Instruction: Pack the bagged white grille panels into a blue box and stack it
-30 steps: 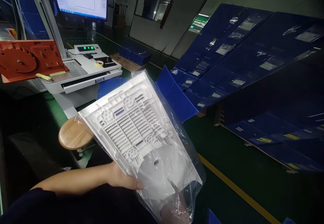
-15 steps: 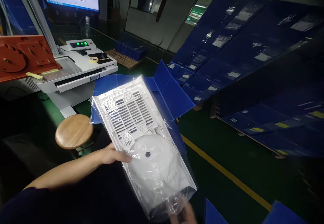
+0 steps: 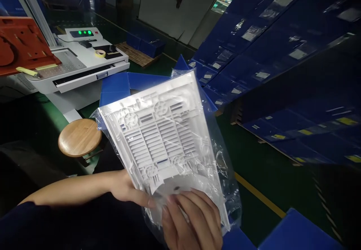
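A white plastic panel [image 3: 162,141] with slotted vents and round bosses is tilted in front of me, inside a clear plastic bag [image 3: 229,182]. My left hand [image 3: 129,191] grips its left edge through the film, thumb on the front. A translucent round disc [image 3: 194,180] with a small dark hole lies against the lower part of the panel. My right hand [image 3: 194,220] is closed in front of that disc, its fingers curled at the bag's film and covering much of the disc. Its fingertips are partly blurred. Behind the panel stands an open blue box [image 3: 115,90].
A white machine bench [image 3: 93,65] with green lights, a yellow tape roll [image 3: 100,53] and an orange case [image 3: 25,46] stands at left. Near it is a wooden stool [image 3: 80,137]. Stacked blue boxes [image 3: 262,65] fill the right; another blue box [image 3: 301,231] is at lower right.
My right hand has moved up from the bag's lower end to the disc. The panel has come closer and tilted back, with more loose film showing at its right. The view has dipped slightly.
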Available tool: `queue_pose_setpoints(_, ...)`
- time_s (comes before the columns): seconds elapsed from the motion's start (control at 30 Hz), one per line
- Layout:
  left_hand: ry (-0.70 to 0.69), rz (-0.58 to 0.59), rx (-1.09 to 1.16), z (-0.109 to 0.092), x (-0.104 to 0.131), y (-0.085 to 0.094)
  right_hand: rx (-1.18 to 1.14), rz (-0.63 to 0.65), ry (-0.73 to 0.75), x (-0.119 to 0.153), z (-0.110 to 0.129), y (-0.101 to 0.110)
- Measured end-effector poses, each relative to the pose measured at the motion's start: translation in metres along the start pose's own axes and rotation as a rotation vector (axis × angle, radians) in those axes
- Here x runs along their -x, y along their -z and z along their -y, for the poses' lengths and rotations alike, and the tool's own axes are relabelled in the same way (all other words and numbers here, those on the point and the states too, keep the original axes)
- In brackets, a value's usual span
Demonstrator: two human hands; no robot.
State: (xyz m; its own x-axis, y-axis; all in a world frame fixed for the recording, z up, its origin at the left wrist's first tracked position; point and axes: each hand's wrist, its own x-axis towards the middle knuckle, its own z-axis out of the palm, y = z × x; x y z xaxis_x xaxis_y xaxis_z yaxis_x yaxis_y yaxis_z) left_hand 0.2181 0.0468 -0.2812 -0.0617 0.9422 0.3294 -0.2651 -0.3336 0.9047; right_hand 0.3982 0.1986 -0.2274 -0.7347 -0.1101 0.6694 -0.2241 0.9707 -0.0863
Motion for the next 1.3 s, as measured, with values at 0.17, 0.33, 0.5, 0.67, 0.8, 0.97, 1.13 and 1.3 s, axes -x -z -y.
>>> queue_pose_setpoints(0.17, -0.015, 0.102, -0.03, -0.011, -0.009, -0.005, 0.032, 0.025, 0.098, 0.001, -0.009, -0.007)
queue_pose_setpoints(0.33, 0.0, 0.11, -0.009, -0.013, -0.009, -0.007, 0.041, 0.069, 0.092, 0.0, -0.005, -0.004)
queue_pose_setpoints(0.5, -0.006, 0.126, 0.04, -0.007, -0.003, -0.006, 0.029, 0.069, 0.064, -0.005, 0.0, -0.003)
queue_pose_setpoints(0.67, 0.011, 0.163, 0.037, -0.003, 0.003, -0.003, 0.059, -0.089, 0.046, -0.005, -0.001, -0.004)
queue_pose_setpoints(0.8, -0.01, 0.196, 0.032, -0.004, 0.005, -0.003, 0.109, -0.079, 0.057, -0.005, -0.002, -0.005)
queue_pose_setpoints(0.97, -0.031, 0.191, -0.025, -0.008, 0.006, -0.002, 0.127, -0.146, 0.053, -0.006, -0.001, -0.008)
queue_pose_setpoints(1.13, 0.108, 0.2, -0.01, -0.022, 0.003, -0.002, 0.151, -0.139, 0.02, -0.014, 0.001, -0.005)
queue_pose_setpoints(1.3, 0.141, 0.157, -0.04, -0.021, 0.007, -0.002, 0.155, -0.151, 0.028, -0.013, 0.0, -0.007)
